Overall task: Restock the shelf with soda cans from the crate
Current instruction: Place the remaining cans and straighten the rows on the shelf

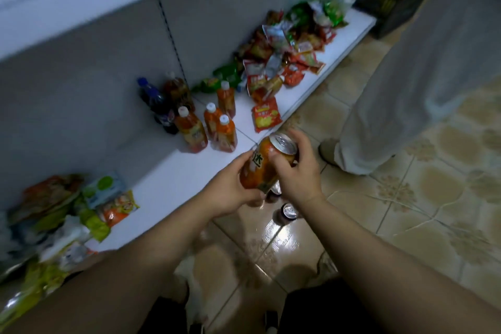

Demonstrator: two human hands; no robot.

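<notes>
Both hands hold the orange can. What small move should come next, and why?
Probably set the orange can upright on the bare shelf near the orange bottles: the left hand and right hand grip it tilted in the air.

I can't read the label of the orange can (260, 171) beneath my right hand (298, 173), which also hides most of the floor cans (289, 211), and the snack packets (48, 238) at lower left are blurred and run off the edge.

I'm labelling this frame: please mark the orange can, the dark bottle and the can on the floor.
orange can (259, 173): head view, printed side.
dark bottle (157, 106): head view, body.
can on the floor (289, 210): head view, silver top.
</notes>
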